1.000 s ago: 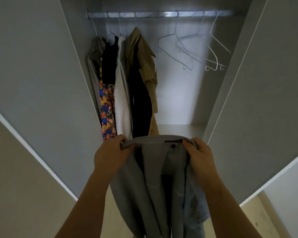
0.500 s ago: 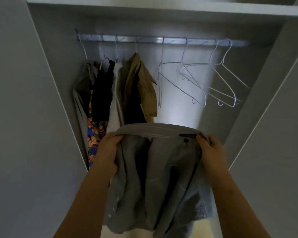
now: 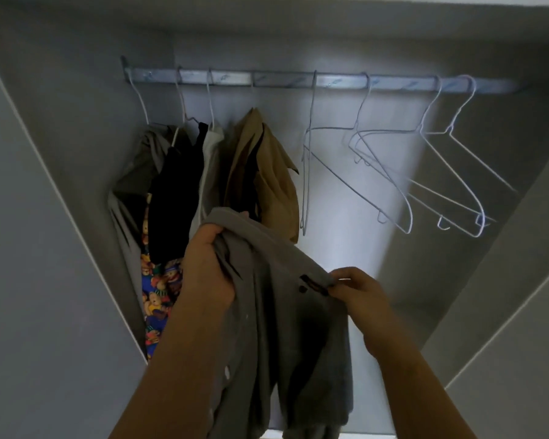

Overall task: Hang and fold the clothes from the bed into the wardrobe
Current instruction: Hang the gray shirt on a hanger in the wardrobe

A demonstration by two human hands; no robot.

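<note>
Grey walls of the open wardrobe (image 3: 76, 99) close round us, with a pale patch of light on the back panel. We hold the grey shirt (image 3: 282, 327) up in front of the opening, below the rail (image 3: 298, 81), so it has not been hung yet.

Our left hand (image 3: 208, 267) is clenched round a bunched handful of the collar, and from the way it hangs we judge this hand takes most of the weight. Our right hand (image 3: 358, 293) pinches the other end of the collar between thumb and fingertips, just beside the dark label. Between the two grips the collar runs as a slanted band, higher on the left. Below both grips the body and sleeves fall loose and crumpled. We think the collar is spread this way to open the neck for a hanger.

Above and to the right of the right-hand grip hang the empty hangers (image 3: 356, 127), well apart from the shirt. Directly behind the left-hand grip is a tan shirt (image 3: 276, 185), the nearest of the clothes already on the rail, and further left hang a black garment (image 3: 175, 191) and a bear-print one (image 3: 159, 293). The free space lies on the right, so we judge the next move calls for one hand to let go and fetch a hanger while the other carries the shirt. A one-handed hold could let the collar slump shut.
</note>
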